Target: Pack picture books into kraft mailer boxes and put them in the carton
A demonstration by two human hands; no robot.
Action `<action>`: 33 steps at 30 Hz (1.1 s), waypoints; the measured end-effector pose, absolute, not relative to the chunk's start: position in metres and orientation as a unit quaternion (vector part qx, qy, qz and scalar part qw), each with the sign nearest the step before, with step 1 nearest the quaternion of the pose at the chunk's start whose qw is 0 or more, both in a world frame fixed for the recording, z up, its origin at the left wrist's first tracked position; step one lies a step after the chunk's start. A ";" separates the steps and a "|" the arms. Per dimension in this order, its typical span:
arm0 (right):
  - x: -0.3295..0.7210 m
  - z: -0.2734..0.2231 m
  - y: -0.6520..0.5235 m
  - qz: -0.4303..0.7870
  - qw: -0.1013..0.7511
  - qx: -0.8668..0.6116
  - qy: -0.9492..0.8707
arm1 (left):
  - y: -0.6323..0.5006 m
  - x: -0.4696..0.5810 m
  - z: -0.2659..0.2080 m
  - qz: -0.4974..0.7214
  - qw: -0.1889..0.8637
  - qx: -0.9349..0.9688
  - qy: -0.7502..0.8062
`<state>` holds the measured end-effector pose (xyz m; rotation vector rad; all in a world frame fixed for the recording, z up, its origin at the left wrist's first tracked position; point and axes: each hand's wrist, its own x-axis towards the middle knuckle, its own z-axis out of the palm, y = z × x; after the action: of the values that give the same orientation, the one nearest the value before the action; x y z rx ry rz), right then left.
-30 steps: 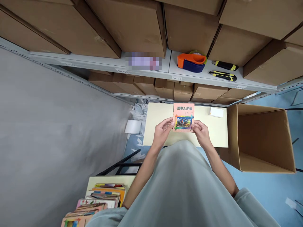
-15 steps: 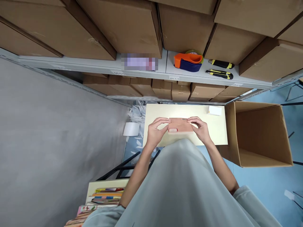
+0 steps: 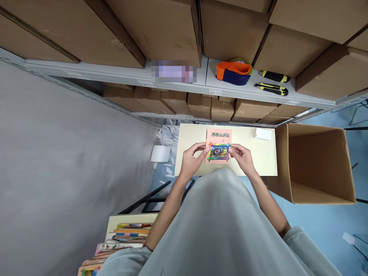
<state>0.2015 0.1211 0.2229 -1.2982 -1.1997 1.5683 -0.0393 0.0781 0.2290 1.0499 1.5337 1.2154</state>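
Nearest me, below and left of my hands, a stack of books [image 3: 120, 245] is sitting on a low table edge.

I'm holding a small pink book [image 3: 219, 146] between both hands, just above the cream table [image 3: 189, 138]. Left hand [image 3: 191, 161] is pinching its left edge, right hand [image 3: 240, 158] is pinching its right edge; fingers are curled on the cover, both closed on the book.

Change: half a second ago the book was tipped flat, with only its plain back or edge showing. Now it's facing me again, with the title and the colourful picture panel visible, the same face as a second ago. So I'm reading this as turning it over for a look at both sides, not setting it down; it's still off the table surface as far as I can tell.

Beyond the right hand, a small white box [image 3: 263, 133] is lying on the table. Further right, an open cardboard carton [image 3: 316, 165] is standing beside the table.

Farthest, above the hands, a shelf [image 3: 115, 74] is carrying an orange tape dispenser [image 3: 232, 72] and two yellow-black utility knives [image 3: 271, 82].
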 end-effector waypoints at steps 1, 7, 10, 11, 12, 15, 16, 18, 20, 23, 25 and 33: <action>0.201 0.223 0.122 0.629 0.366 -0.512 -0.458 | 0.079 -0.040 0.225 0.482 0.472 0.406 0.616; 0.194 0.221 0.127 0.673 0.320 -0.515 -0.423 | 0.075 -0.047 0.206 0.481 0.527 0.344 0.610; 0.187 0.218 0.127 0.686 0.306 -0.508 -0.422 | 0.068 -0.052 0.206 0.498 0.526 0.321 0.611; 0.184 0.216 0.127 0.691 0.300 -0.504 -0.422 | 0.065 -0.054 0.207 0.503 0.527 0.311 0.611; 0.181 0.214 0.127 0.695 0.295 -0.500 -0.424 | 0.063 -0.056 0.208 0.508 0.528 0.300 0.611; 0.168 0.204 0.127 0.699 0.285 -0.488 -0.438 | 0.056 -0.059 0.213 0.523 0.526 0.280 0.610; 0.164 0.199 0.127 0.695 0.286 -0.487 -0.444 | 0.054 -0.059 0.215 0.527 0.523 0.284 0.607; 0.155 0.189 0.126 0.685 0.292 -0.490 -0.454 | 0.052 -0.057 0.218 0.533 0.503 0.309 0.607; 0.146 0.183 0.125 0.664 0.300 -0.501 -0.467 | 0.051 -0.054 0.220 0.540 0.455 0.341 0.621; 0.136 0.191 0.119 0.563 0.332 -0.551 -0.519 | 0.052 -0.048 0.222 0.553 0.359 0.360 0.660; 0.130 0.207 0.111 0.474 0.357 -0.571 -0.567 | 0.053 -0.044 0.223 0.560 0.306 0.375 0.672; 0.107 0.246 0.080 0.551 0.388 -0.548 -0.495 | 0.050 -0.026 0.223 0.547 0.111 0.588 0.586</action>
<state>0.1070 0.0798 0.2459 -1.3941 -1.2604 1.4020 -0.0261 0.0500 0.2234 1.7267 1.7206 1.6053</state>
